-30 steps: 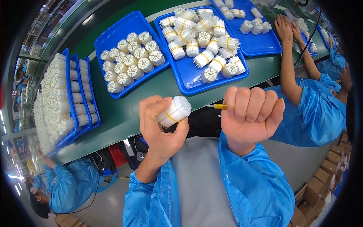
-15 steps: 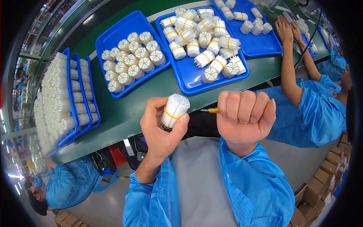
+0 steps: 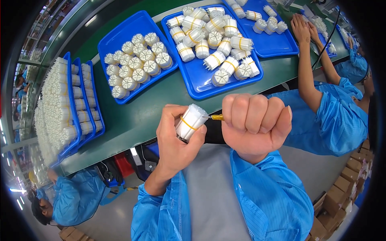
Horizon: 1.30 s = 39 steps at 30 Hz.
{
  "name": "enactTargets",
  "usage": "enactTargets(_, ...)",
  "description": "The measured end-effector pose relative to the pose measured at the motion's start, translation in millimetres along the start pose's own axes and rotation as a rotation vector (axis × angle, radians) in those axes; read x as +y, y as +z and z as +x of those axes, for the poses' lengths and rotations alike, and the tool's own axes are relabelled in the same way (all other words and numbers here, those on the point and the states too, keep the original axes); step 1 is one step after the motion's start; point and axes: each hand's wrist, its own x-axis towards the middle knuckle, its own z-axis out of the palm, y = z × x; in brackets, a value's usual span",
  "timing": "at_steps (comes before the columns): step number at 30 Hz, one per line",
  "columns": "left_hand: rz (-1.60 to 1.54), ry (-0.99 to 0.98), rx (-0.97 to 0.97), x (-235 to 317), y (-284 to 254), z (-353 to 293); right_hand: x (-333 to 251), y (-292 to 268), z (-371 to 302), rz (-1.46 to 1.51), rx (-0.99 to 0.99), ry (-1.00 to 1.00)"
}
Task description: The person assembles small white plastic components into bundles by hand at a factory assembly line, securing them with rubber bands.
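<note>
By the green table's near edge, the left hand grips the white bundle; the right hand clenches a yellow-handled tool, tip at the bundle's right side. Best brace firmly, press lightly.

I count one bundle held up and one tool at it. Three blue trays lie side by side, eighteen bundles in the left, the middle heap too jumbled to count; three stacked trays show further left.
</note>
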Motion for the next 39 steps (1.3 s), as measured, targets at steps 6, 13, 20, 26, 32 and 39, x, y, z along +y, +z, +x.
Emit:
enactTargets(6,0.078,0.058,-0.014,1.3,-0.4,1.2,0.7,-2.2,-2.1,-0.007,-0.004,0.046)
enactTargets(13,-0.022,-0.032,-0.031,-1.4,1.0,-2.9,0.8,-1.7,-2.0,-0.053,0.004,0.102)
enactTargets(20,-0.069,-0.029,-0.043,-19.7,2.2,-3.6,6.3,-10.8,1.9,0.045,0.088,0.252)
enactTargets(26,-0.521,-0.134,-0.056,-21.5,2.7,-1.6,-5.3,-9.9,10.9,0.096,0.095,0.065)
enactTargets(32,-0.756,-0.197,-0.099,-20.0,-1.8,-2.6,-5.7,-19.1,5.5,0.036,0.080,0.059)
enactTargets(39,-0.842,-0.274,-0.150,-16.4,-6.2,-4.2,0.2,-18.5,-5.3,0.054,0.115,0.102)
